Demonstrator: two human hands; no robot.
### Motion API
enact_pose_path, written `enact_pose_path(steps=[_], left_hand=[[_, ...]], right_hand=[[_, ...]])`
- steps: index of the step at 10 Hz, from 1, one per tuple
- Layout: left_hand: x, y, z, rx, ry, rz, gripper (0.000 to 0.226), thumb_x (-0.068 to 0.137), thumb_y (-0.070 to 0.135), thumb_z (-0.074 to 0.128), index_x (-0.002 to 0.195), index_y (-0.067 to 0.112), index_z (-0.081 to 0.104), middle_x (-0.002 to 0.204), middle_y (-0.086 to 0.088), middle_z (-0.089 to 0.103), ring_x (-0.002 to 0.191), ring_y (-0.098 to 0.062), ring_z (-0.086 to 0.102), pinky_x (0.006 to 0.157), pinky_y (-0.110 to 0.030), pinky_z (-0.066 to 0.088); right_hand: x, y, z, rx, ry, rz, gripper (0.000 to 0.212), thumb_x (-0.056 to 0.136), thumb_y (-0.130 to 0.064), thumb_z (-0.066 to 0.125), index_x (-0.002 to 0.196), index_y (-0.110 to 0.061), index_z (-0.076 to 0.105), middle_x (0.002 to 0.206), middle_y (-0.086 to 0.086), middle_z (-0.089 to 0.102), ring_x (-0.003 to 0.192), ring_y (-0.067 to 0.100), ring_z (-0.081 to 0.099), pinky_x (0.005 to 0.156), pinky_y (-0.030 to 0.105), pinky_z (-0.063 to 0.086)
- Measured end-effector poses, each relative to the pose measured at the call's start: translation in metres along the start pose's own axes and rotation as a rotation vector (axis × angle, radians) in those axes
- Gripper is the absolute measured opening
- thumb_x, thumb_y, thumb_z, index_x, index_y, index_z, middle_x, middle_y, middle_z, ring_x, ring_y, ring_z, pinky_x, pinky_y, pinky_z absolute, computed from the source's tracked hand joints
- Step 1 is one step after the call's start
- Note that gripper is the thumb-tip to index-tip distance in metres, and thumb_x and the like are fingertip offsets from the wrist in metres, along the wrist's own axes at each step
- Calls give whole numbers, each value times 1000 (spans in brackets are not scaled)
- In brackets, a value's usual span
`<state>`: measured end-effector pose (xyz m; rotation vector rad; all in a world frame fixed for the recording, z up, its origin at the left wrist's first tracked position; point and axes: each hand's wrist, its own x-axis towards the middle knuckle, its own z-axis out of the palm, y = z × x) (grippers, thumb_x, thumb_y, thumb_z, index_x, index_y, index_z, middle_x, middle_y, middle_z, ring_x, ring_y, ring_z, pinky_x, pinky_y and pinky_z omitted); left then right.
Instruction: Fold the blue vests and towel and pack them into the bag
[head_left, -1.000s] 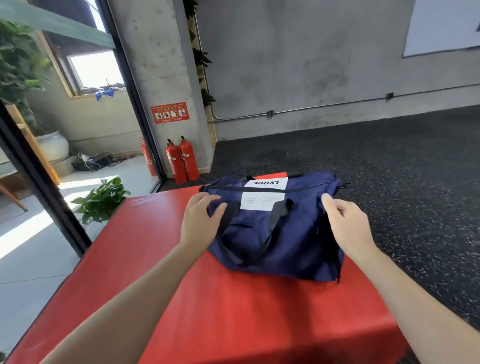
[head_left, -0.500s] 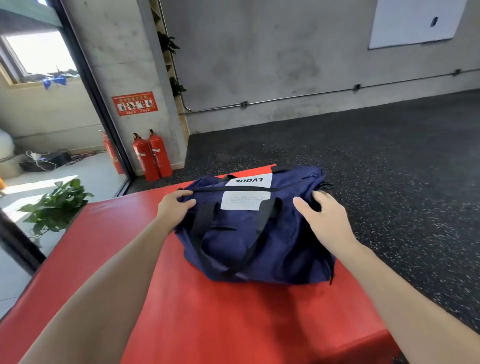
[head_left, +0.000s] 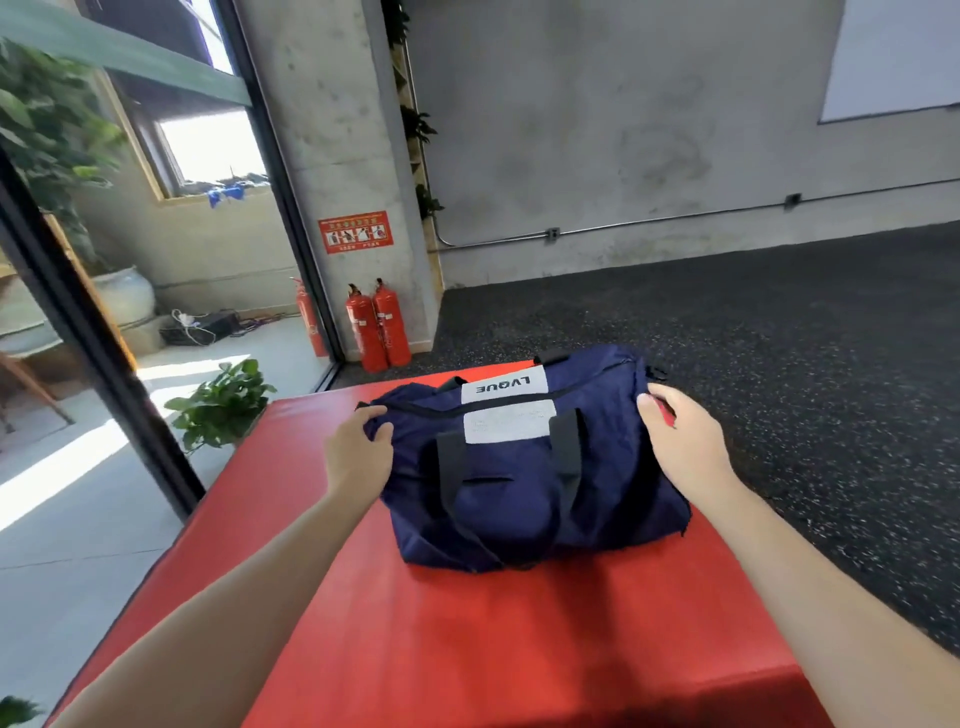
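Head view shows the left hand now pinching the navy fabric duffel bag at its nine o'clock end, the right hand gripping three o'clock, on the red padded mat, zip closed, suggesting packing is finished.

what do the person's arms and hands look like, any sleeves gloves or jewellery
Both forearms are bare up to the frame edge, with no sleeves in view. The left hand and right hand wear no gloves, and no rings, watch or wristbands show on them. Nothing else is worn or marked on either arm that this view shows.
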<state>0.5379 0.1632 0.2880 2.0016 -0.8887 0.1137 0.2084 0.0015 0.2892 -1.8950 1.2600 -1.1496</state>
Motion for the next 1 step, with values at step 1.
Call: enact_pose_path(steps=[1], left_hand=[[-13, -1, -32, 80, -19, 57, 29, 93, 21, 60, 120, 17, 69, 118, -7, 68, 111, -28, 61, 91, -31, 42]], right_hand=[[-26, -17, 2, 15, 63, -118, 34, 100, -23, 58, 131, -9, 61, 132, 8, 62, 125, 26, 54, 99, 25, 33]])
